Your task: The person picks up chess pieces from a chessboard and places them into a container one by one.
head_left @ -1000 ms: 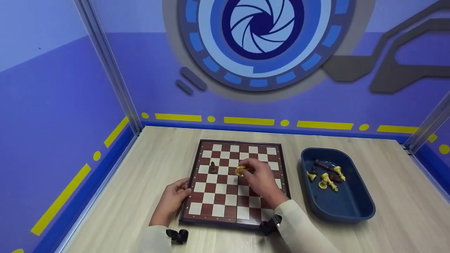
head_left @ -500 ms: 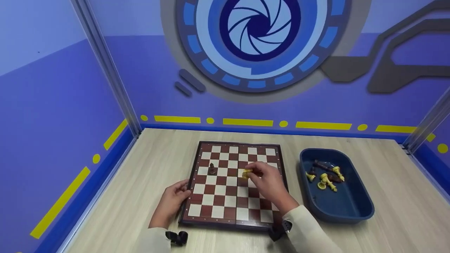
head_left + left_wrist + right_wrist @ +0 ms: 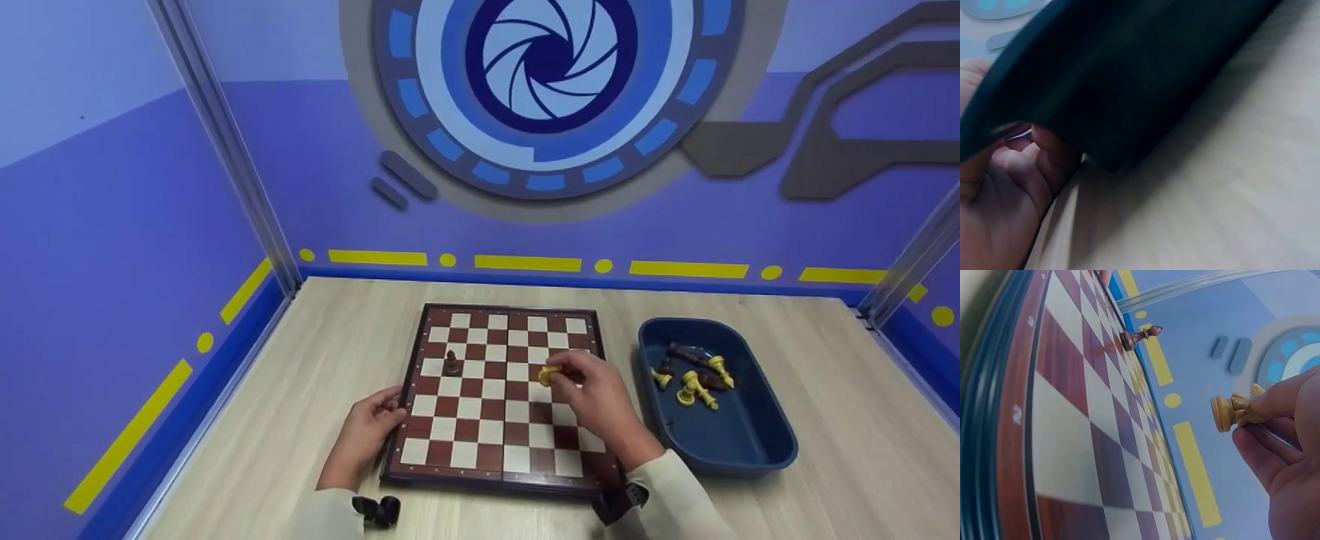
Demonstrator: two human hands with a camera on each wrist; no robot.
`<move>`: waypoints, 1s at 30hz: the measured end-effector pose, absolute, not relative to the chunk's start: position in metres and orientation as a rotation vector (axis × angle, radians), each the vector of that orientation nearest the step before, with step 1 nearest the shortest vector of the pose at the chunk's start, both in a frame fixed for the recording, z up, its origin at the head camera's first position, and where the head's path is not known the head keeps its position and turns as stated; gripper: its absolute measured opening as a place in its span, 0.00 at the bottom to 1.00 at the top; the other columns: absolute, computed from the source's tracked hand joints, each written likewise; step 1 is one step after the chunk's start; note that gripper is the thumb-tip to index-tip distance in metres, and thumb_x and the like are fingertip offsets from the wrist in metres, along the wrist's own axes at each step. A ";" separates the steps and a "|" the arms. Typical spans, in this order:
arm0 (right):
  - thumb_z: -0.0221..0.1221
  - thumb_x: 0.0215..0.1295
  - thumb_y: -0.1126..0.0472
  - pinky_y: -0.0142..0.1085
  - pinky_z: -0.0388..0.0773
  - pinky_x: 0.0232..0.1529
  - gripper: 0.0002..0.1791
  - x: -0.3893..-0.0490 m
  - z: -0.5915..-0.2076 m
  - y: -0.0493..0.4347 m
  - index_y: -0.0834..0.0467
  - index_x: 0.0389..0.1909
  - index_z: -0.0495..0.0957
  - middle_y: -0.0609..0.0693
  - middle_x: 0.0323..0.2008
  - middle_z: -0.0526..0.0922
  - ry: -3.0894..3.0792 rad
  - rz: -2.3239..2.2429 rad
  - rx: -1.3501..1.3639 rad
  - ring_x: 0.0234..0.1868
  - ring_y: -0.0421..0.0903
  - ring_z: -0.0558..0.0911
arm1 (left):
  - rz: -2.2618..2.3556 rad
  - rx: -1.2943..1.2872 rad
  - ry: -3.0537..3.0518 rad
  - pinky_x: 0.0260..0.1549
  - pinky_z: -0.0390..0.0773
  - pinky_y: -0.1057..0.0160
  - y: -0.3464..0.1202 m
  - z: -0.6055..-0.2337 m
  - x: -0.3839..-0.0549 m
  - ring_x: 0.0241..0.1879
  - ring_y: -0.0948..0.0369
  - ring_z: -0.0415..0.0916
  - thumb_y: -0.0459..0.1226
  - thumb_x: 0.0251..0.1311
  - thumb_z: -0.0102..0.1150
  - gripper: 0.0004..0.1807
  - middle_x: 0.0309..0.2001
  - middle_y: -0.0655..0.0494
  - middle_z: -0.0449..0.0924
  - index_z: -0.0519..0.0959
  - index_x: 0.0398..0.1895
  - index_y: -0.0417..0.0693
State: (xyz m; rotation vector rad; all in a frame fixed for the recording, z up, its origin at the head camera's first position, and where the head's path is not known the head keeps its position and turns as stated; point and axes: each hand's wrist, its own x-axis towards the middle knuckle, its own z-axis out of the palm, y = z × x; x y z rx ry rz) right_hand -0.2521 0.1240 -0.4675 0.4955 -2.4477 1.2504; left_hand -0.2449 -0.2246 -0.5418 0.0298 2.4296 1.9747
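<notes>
A brown and white chessboard (image 3: 468, 409) lies on the table, with a dark brown chess bishop (image 3: 451, 365) upright on its left half. My right hand (image 3: 604, 397) pinches a yellow chess knight (image 3: 1222, 414) between thumb and fingers. In the right wrist view the knight's round base faces the squares, with a gap between them. At the board's left edge, my left hand (image 3: 363, 436) grips the side, thumb at the rim. The left wrist view shows curled fingers (image 3: 1016, 169) partly hidden under the dark board edge.
Right of the board stands a dark blue tray (image 3: 731, 442) with several yellow and brown chess pieces (image 3: 691, 380) lying in its far part. Blue printed walls (image 3: 300, 165) enclose the pale wooden table (image 3: 337, 330) at the back and sides.
My right hand has moved right with the knight, from near the board's middle line over its right half. The left hand and the bishop have stayed in place.
</notes>
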 end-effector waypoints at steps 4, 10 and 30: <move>0.64 0.59 0.69 0.31 0.82 0.39 0.10 -0.250 -0.467 0.133 0.53 0.39 0.83 0.41 0.36 0.84 -2.420 1.232 0.501 0.37 0.37 0.83 | 1.990 0.039 2.414 0.38 0.78 0.69 -0.225 -0.543 -0.244 0.40 0.64 0.78 0.29 0.63 0.55 0.26 0.46 0.41 0.78 0.68 0.64 0.31; 0.64 0.59 0.67 0.31 0.81 0.38 0.12 -0.248 -0.467 0.145 0.48 0.40 0.83 0.41 0.36 0.85 -2.418 1.196 0.445 0.36 0.36 0.83 | 1.988 0.051 2.423 0.39 0.78 0.70 -0.225 -0.544 -0.244 0.40 0.65 0.77 0.28 0.63 0.55 0.25 0.46 0.42 0.78 0.69 0.64 0.30; 0.63 0.62 0.66 0.29 0.80 0.40 0.10 -0.240 -0.465 0.180 0.53 0.43 0.83 0.44 0.40 0.84 -2.446 1.162 0.269 0.39 0.39 0.83 | 2.028 0.048 2.392 0.37 0.78 0.69 -0.223 -0.541 -0.243 0.39 0.64 0.77 0.28 0.63 0.54 0.25 0.45 0.41 0.78 0.68 0.64 0.31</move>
